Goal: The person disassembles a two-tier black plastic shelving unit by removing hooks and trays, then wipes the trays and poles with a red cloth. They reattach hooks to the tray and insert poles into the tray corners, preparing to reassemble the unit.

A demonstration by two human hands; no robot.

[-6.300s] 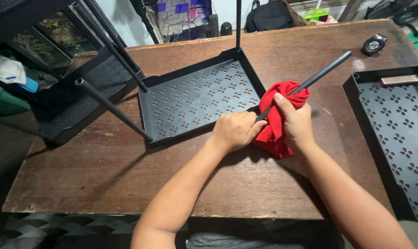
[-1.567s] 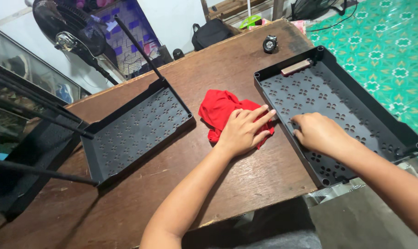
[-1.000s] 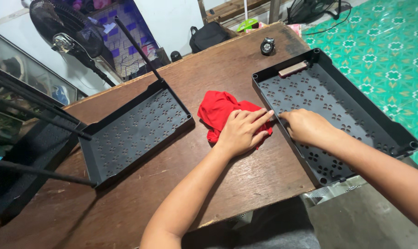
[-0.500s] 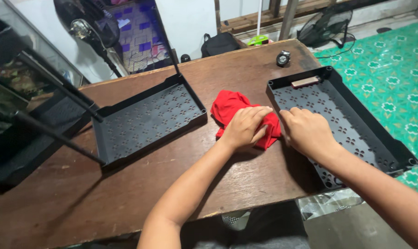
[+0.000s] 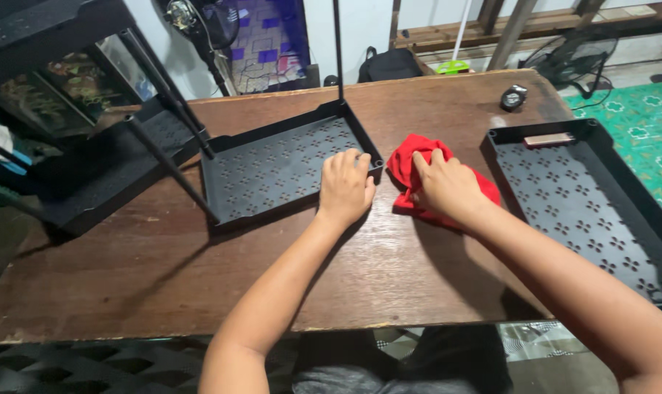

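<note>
My left hand [image 5: 345, 186] rests on the near right corner of a black perforated shelf tray [image 5: 272, 171] that has thin black poles standing out of it. My right hand [image 5: 444, 186] lies on a crumpled red cloth [image 5: 411, 164] on the brown wooden table [image 5: 163, 284], fingers curled over the fabric. The cloth sits between that tray and a second black perforated tray [image 5: 586, 204] at the right edge of the table.
A further black shelf [image 5: 90, 182] of the same rack hangs off the table's left side. A small black round object [image 5: 513, 96] lies at the far right. A fan [image 5: 199, 18] and a black bag [image 5: 389, 64] stand behind the table. Green patterned floor covering [image 5: 637, 120] lies to the right.
My left hand has left the red cloth and moved onto the corner of the left tray. My right hand has come off the right tray onto the cloth.
</note>
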